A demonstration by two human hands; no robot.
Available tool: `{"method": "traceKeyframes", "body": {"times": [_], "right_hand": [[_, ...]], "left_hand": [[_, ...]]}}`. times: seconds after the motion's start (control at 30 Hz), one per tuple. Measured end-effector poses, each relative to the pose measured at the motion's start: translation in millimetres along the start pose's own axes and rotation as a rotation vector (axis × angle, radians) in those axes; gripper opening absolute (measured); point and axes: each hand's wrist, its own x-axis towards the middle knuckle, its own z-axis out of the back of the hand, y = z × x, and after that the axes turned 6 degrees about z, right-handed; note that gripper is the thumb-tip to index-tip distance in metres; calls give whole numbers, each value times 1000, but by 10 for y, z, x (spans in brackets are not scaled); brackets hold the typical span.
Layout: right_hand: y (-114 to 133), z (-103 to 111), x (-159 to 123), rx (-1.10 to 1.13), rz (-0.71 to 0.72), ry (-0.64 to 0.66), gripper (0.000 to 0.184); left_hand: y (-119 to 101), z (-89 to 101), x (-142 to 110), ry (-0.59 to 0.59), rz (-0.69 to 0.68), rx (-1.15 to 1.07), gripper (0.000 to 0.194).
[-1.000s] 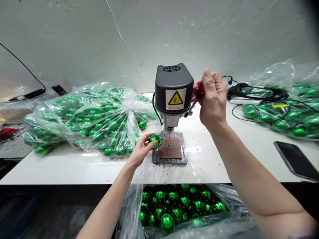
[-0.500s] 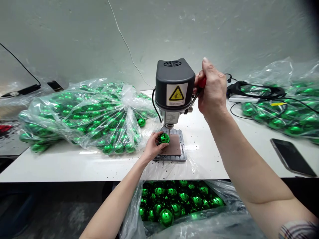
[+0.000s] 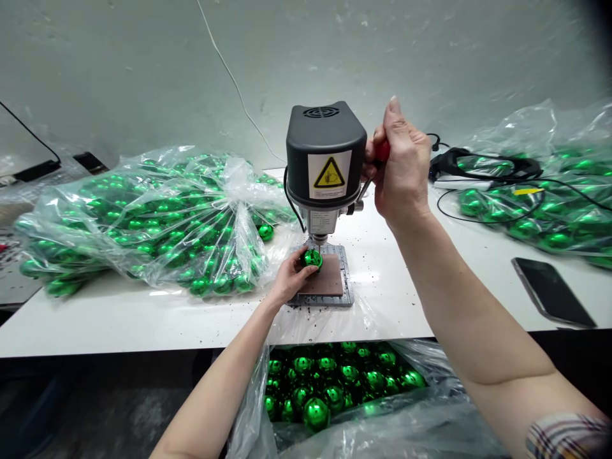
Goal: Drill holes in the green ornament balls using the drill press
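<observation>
My left hand (image 3: 292, 275) is closed around a shiny green ball (image 3: 313, 259), thumb in front and fingers behind. It holds the ball under the chuck of a small black drill press (image 3: 326, 153), above a brown board (image 3: 325, 278) on the grey metal base (image 3: 349, 296). My right hand (image 3: 404, 162) grips the red-knobbed lever (image 3: 382, 150) at the machine's right side, thumb pointing up. Whether the drill bit touches the ball I cannot tell.
Clear plastic bags of green balls lie left (image 3: 143, 223) and right (image 3: 559, 210) on the white table (image 3: 392, 306). Below its front edge an open bag holds more green balls (image 3: 316, 414). A phone (image 3: 552, 291) lies at right. Dark shavings are scattered near the base.
The view has shifted slightly, moving the scene left. The ball has turned a little in my left hand, its dark opening showing less. My right hand stays on the lever.
</observation>
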Motion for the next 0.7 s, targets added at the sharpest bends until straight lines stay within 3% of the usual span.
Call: {"method": "traceKeyframes", "body": {"times": [0.33, 0.5, 0.7], "right_hand": [[9, 35, 3, -45, 20, 54, 57], [35, 19, -14, -10, -12, 7, 56], [83, 22, 38, -25, -81, 70, 60]], "left_hand": [[-31, -188, -76, -168, -270, 332, 50], [16, -332, -96, -216, -266, 305, 51], [88, -362, -95, -240, -159, 258, 55]]}}
